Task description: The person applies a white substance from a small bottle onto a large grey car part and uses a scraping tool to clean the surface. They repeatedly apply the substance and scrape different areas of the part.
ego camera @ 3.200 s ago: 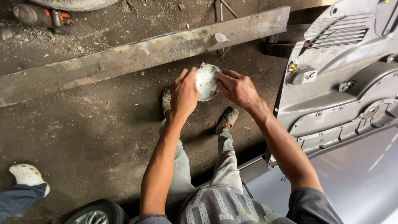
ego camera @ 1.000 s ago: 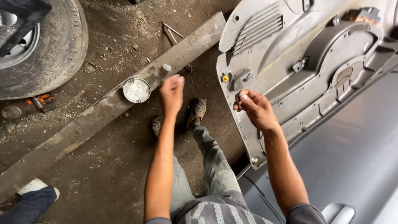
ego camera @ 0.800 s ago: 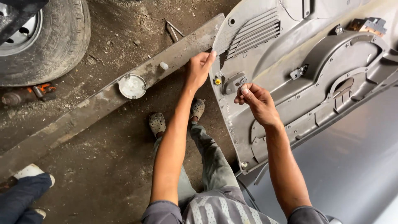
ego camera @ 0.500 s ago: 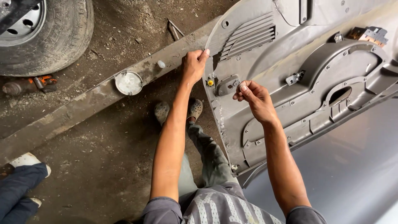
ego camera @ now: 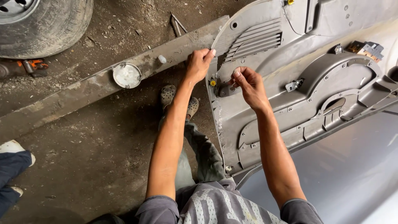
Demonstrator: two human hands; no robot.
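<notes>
Your left hand [ego camera: 199,64] has left the round lid [ego camera: 127,75] on the beam [ego camera: 83,89] and now grips the door panel [ego camera: 290,103] edge; your right hand [ego camera: 248,85] pinches its small bracket [ego camera: 226,89].

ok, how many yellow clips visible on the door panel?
2. One yellow clip sits near the door panel's left edge, between the left hand and right hand. Another is at the top edge. More may be hidden.
</notes>
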